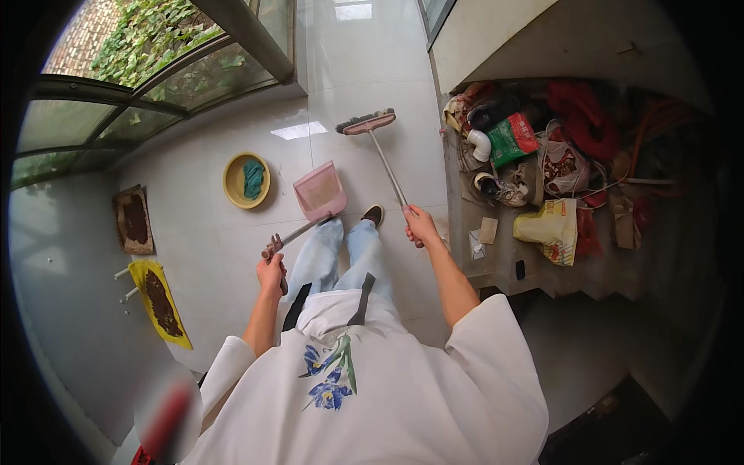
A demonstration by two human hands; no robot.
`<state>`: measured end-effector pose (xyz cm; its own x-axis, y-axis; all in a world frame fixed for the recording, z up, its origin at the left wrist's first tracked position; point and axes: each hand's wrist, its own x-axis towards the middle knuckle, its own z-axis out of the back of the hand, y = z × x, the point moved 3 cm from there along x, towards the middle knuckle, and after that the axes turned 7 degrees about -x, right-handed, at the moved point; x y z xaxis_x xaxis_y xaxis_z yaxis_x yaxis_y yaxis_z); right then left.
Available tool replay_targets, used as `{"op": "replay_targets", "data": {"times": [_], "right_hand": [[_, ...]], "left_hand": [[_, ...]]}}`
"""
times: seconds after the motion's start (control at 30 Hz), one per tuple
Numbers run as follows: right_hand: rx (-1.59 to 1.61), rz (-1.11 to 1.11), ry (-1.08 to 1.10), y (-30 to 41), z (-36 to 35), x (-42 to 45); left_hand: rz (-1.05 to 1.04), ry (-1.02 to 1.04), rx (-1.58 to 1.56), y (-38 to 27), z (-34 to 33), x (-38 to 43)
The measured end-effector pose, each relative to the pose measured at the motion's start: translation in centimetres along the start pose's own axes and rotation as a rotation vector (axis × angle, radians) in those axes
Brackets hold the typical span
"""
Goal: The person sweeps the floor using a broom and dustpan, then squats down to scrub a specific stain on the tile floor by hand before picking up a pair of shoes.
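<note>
My right hand [422, 225] grips the handle of a push broom [388, 160]. The broom's pink head with dark bristles [366, 122] lies ahead of me, on or just above the tiled floor. In my left hand [271, 273] is the handle of a long-handled pink dustpan [319, 190]. Its pan is just in front of my left foot, which is hidden behind it, and its mouth faces away from me. The pan looks dusty inside. My right shoe [373, 215] is on the tiles between pan and broom.
A yellow basin [229, 183] holding a green cloth [253, 179] stands left of the dustpan. By the left wall lie a brown mat [122, 220] and a yellow sack [176, 330], both with dark material on them. Steps [494, 271] on the right carry shoes, bags and a white pipe elbow [479, 145].
</note>
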<state>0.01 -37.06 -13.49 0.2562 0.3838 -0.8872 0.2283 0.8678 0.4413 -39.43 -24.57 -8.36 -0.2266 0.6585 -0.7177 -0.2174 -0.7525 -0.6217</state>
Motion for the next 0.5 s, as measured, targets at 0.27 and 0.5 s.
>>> {"op": "replay_targets", "data": {"times": [0.27,0.5], "right_hand": [[-0.195,0.032,-0.082,0.6,-5.4,13.6],[-0.058,-0.359,-0.154,-17.0,-3.4,-0.7]], "left_hand": [[0.014,-0.05,0.009,-1.6,2.1,-3.0],[0.0,-0.051,0.043,-0.2,1.7,-2.5]]}}
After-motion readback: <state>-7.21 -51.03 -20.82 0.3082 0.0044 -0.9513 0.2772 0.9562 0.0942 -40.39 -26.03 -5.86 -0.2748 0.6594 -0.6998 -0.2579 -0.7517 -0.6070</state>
